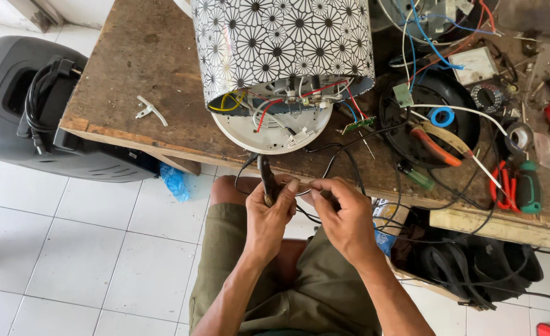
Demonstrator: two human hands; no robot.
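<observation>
1. Both hands meet just below the bench edge, over my lap. My left hand [267, 214] is curled shut around the dark handles of a pair of pliers [266, 182] whose nose points toward 12 o'clock; my right hand [343, 214] is pinched closed on a thin black wire [334, 163] that runs up onto the wooden bench [119, 93].
2. At 9 o'clock from the hands, a black speaker cabinet [13, 124] stands on the tiled floor; it seems clear of the work.
3. At 12 o'clock, the flower-patterned appliance shell [281, 50] lies tipped with its white base plate [268, 134] hanging over the bench edge. I judge a hard tug on the wire could drag it off toward my knees.
4. Red, yellow and white leads [268, 102] spill from the open base. The pliers' nose sits close to them, so a slip could nick insulation or pull a joint loose.
5. At 2 o'clock, the small green circuit board [359, 124] dangles on its leads and could be strained the same way.
6. At 3 o'clock, loose black cables [474, 261] could snag my right forearm.
7. I cannot see the pliers' tips or where they bite: my fingers cover that spot. The shell's top is cut off by the frame.
</observation>
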